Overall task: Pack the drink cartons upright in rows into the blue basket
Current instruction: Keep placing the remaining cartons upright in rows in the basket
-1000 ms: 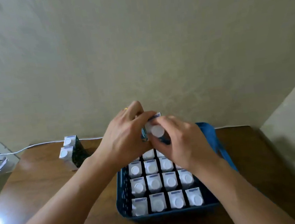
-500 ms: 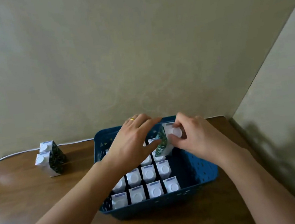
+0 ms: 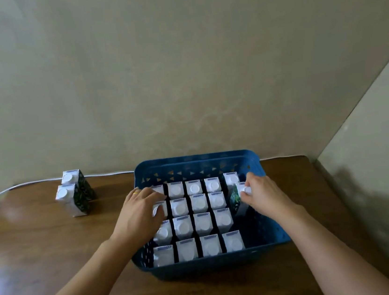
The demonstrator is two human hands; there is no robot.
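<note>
Gripping a tilted drink carton (image 3: 238,199) by its top, the right hand (image 3: 264,194) has its fingers curled round the white round cap, inside the blue basket (image 3: 198,165) in the fifth column from the left. That carton leans, showing a dark green patterned side; just behind it another carton (image 3: 231,179) stands upright at the back of the same column. To their left the packed cartons (image 3: 200,216) stand upright in four rows of four, each a squared paper box with a sloped white top, a round white cap and a small blue printed strip along the back edge; the print is too small to read. The left hand (image 3: 139,215) rests on the cartons of the leftmost column, fingers loosely spread and lying flat over the tops, grasping nothing that can be seen; a yellow ring (image 3: 135,193) sits on one finger. The basket is rectangular moulded plastic with rounded corners and small triangular cut-outs in its walls. It sits on a brown wood-grain counter (image 3: 43,264) with a glossy sheen. Well to the left of the basket, two loose cartons (image 3: 74,196) stand upright on the counter, one just behind the other, with the same dark green patterned sides. A white cable (image 3: 21,185) runs along the counter's far edge against a plain beige wall (image 3: 178,63).
</note>
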